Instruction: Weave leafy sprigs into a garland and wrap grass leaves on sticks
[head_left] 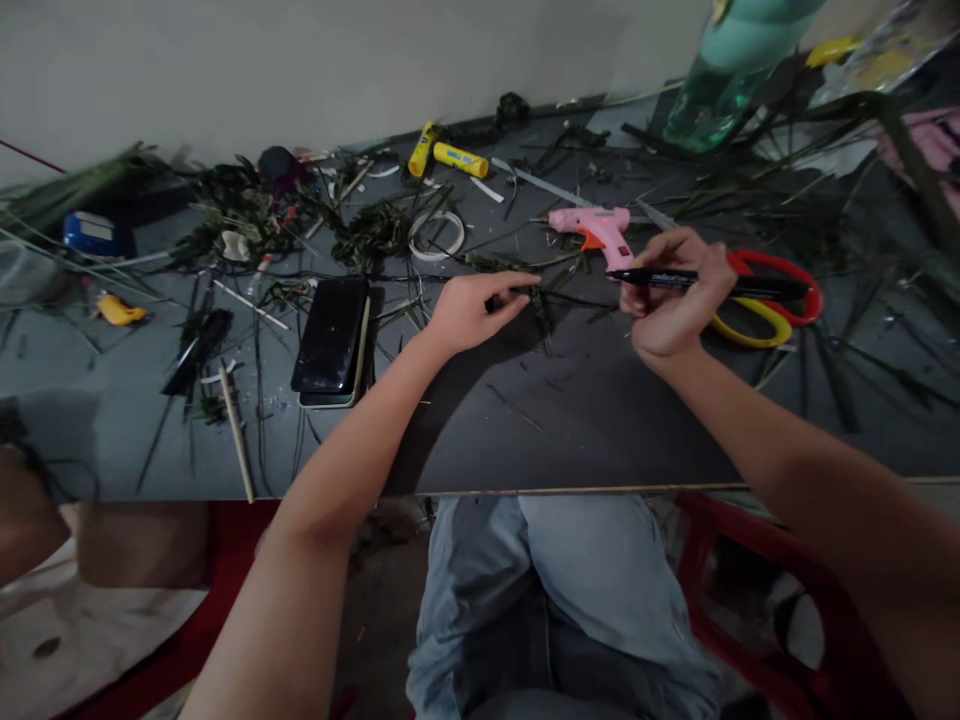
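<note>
My right hand point(675, 295) grips a black marker point(720, 284) in a writing hold, its tip pointing left beside the handle of a pink glue gun point(600, 225). Over the middle of the table is my left hand point(480, 312), fingers bent and pointing right. A small black thing point(493, 302) shows between its fingers and palm, too hidden to name. At those fingertips lies a dark green leaf strip point(541, 305), and whether they pinch it is unclear. Scissors point(757, 320) with red and yellow handles lie just behind and right of my right hand.
Left of my left arm a black phone point(330, 335) rests on a pale item. Behind are a white ring point(436, 237), yellow glue sticks point(459, 160) and many leaf scraps. A green bottle point(712, 100) stands at back right. A wooden stick point(237, 432) crosses the front edge. Another person sits left.
</note>
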